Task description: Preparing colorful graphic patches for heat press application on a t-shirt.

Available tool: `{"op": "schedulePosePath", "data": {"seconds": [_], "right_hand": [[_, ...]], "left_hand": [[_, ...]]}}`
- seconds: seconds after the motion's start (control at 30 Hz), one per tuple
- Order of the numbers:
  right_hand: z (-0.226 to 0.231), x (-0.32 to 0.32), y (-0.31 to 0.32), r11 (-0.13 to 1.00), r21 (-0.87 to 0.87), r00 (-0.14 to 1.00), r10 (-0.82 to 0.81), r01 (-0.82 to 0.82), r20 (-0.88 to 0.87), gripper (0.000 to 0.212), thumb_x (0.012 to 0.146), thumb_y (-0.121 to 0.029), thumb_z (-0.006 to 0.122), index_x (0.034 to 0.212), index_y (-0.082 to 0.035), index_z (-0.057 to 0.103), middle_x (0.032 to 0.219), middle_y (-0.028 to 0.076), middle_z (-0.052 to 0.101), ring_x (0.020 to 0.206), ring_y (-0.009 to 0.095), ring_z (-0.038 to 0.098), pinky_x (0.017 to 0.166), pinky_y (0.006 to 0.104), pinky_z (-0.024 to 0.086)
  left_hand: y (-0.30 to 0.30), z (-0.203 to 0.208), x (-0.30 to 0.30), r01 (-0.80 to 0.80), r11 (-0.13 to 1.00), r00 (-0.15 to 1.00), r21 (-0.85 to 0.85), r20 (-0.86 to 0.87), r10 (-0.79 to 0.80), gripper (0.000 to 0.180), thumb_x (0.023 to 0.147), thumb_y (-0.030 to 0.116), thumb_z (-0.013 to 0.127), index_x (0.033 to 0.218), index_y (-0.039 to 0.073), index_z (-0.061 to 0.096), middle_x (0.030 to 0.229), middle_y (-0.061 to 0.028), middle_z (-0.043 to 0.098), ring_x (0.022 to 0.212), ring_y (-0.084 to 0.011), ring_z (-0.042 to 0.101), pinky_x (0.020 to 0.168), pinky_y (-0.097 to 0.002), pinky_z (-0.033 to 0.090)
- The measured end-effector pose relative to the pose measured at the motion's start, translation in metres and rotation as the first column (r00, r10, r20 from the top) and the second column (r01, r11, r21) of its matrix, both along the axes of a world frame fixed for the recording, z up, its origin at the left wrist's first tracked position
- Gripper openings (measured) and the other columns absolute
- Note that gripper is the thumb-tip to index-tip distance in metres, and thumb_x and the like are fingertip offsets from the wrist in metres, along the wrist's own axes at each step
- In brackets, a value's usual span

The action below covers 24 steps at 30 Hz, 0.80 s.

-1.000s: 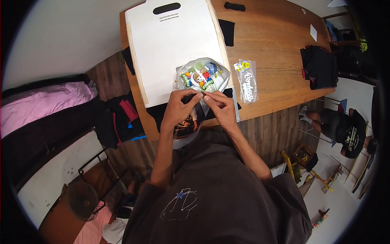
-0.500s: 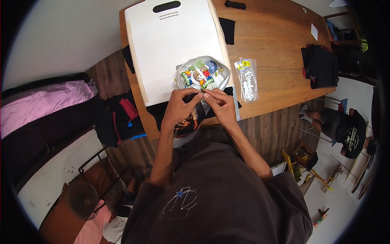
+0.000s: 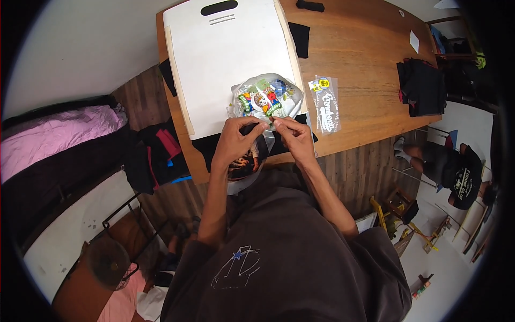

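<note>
Over the front of the table, a clear printed film (image 3: 272, 102) with a colourful cartoon figure and green lettering lies partly on a white board (image 3: 230, 59). My left hand (image 3: 236, 140) pinches its near part between thumb and fingers. My right hand (image 3: 296, 140) is closed in a pinch at the near edge of the film, its fingertips a little apart from the left ones. A dark picture print (image 3: 244, 165) on clear film hangs below my left hand, towards my body. Black fabric (image 3: 206, 150) sticks out from under the board; my hands hide part of it.
Right of the board a clear sheet with white and yellow print (image 3: 326, 104) lies on the wooden table (image 3: 365, 53). Folded dark garments (image 3: 421, 87) sit at its right end. Another person (image 3: 461, 172) is at the right; a fan (image 3: 109, 263) stands lower left.
My right hand's fingertips have parted slightly from the left ones, moving right. My left hand stays nearly in place, and the film has shifted slightly.
</note>
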State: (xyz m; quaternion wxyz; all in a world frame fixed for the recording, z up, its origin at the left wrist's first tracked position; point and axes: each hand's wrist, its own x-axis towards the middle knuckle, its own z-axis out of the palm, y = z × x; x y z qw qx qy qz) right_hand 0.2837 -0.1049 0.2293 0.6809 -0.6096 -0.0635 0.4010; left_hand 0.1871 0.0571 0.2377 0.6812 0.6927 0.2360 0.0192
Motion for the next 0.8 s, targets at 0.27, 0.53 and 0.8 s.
{"op": "schedulePosePath", "data": {"seconds": [0.27, 0.53, 0.8], "right_hand": [[-0.001, 0.005, 0.001, 0.995, -0.010, 0.987, 0.104, -0.104, 0.123, 0.024, 0.093, -0.011, 0.069, 0.113, 0.003, 0.070, 0.082, -0.005, 0.056, 0.062, -0.002, 0.036, 0.051, 0.0187, 0.024], [-0.005, 0.002, -0.001, 0.995, -0.018, 0.984, 0.097, -0.095, 0.147, 0.025, 0.092, -0.012, 0.070, 0.112, 0.003, 0.070, 0.080, -0.004, 0.056, 0.063, -0.001, 0.036, 0.052, 0.0193, 0.025], [0.014, 0.002, 0.001, 0.992, -0.037, 0.981, 0.124, -0.120, 0.146, 0.025, 0.092, -0.011, 0.070, 0.112, 0.003, 0.070, 0.083, 0.000, 0.061, 0.073, 0.003, 0.047, 0.060, 0.0194, 0.035]], "left_hand": [[-0.002, 0.003, 0.002, -0.032, 0.999, 0.998, -0.009, -0.050, 0.032, 0.022, 0.093, 0.017, 0.069, 0.096, -0.004, 0.071, 0.076, -0.0012, 0.068, 0.073, -0.0042, 0.055, 0.066, -0.0225, 0.046], [-0.005, 0.010, 0.004, -0.061, 0.998, 0.998, -0.033, -0.005, 0.061, 0.022, 0.093, 0.018, 0.070, 0.093, -0.004, 0.070, 0.073, 0.0016, 0.064, 0.069, -0.0028, 0.052, 0.062, -0.0223, 0.043], [-0.006, 0.006, 0.001, -0.064, 0.997, 0.998, -0.031, -0.007, 0.064, 0.020, 0.092, 0.016, 0.070, 0.093, -0.004, 0.070, 0.075, 0.0001, 0.066, 0.072, -0.0034, 0.055, 0.065, -0.0222, 0.045]]}}
